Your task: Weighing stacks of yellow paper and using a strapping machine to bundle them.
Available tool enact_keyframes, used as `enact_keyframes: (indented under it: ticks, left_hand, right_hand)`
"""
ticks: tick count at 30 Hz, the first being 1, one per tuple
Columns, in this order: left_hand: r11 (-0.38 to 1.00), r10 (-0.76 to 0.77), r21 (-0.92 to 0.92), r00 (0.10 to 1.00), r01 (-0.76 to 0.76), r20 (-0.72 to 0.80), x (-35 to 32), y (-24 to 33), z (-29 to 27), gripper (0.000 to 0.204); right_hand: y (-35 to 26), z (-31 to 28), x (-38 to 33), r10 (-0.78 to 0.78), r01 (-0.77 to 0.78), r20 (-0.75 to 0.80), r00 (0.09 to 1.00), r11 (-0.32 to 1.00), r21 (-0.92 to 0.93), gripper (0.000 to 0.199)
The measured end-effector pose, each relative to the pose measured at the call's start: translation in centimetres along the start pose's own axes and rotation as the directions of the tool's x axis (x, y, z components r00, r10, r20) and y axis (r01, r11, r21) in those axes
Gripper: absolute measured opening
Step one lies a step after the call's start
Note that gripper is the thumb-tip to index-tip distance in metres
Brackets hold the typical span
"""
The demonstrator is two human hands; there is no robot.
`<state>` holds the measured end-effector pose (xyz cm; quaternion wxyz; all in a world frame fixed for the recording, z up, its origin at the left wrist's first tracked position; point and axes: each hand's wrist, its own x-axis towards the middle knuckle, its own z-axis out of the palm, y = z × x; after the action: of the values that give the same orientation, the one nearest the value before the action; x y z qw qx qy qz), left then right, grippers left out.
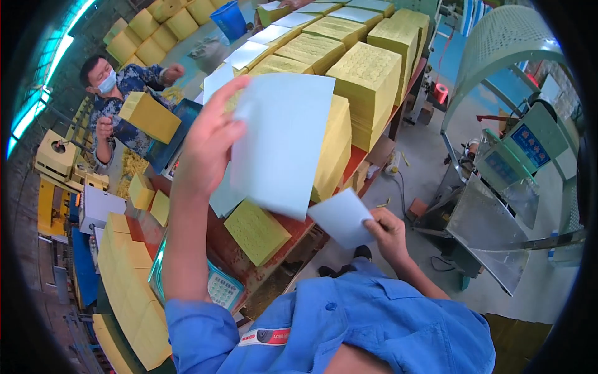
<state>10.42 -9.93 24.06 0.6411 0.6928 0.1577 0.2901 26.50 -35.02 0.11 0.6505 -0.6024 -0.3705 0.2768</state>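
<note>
My left hand [208,137] is raised over the red table [274,280]. Its fingers grip the left edge of a large pale blue-white sheet [283,140], blurred along its lower part. Lower and to the right, my right hand [387,232] pinches a smaller pale sheet [341,218] between thumb and fingers. Behind the large sheet stand tall stacks of yellow paper [367,87], partly hidden by it. A single yellow paper block [256,232] lies on the table below my left hand, beside another pale sheet [225,198].
Across the table at left, a masked co-worker [128,112] is beside a yellow block [149,117] on a blue scale. A keypad device [223,290] sits near my left forearm. At right stands a metal machine [498,212]. Yellow rolls [149,40] and a blue bucket [229,20] are behind.
</note>
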Motion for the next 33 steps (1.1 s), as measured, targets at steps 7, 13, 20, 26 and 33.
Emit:
enact_keyframes:
  ticks: [7,13,20,26,33]
  left_hand:
    - [0.829,-0.313,0.478,0.949,0.29,-0.032,8.2,-6.0,-1.1,0.054]
    - [0.725,-0.305,0.613,0.944,0.315,-0.124,8.4,-6.5,-0.5,0.053]
    - [0.645,-0.153,0.711,0.959,0.279,-0.238,7.5,-6.6,0.0,0.047]
    - [0.196,0.141,0.97,0.975,0.142,-0.171,6.1,-7.2,1.9,0.038]
    - [0.24,0.111,0.952,0.979,-0.192,0.169,6.8,-7.7,3.3,0.047]
  right_hand:
    - [5.9,-3.8,2.3,0.376,-0.397,0.142,0.916,0.789,0.468,0.012]
    - [8.1,-5.1,3.1,0.562,-0.623,0.289,0.775,0.603,0.498,0.016]
    - [10.5,-4.6,3.4,0.547,-0.747,0.512,0.663,0.439,0.498,0.012]
    - [11.6,-4.5,3.1,0.579,-0.774,0.547,0.605,0.266,0.575,0.016]
    - [13.2,-3.5,4.4,0.444,-0.645,0.541,0.714,0.117,0.755,0.038]
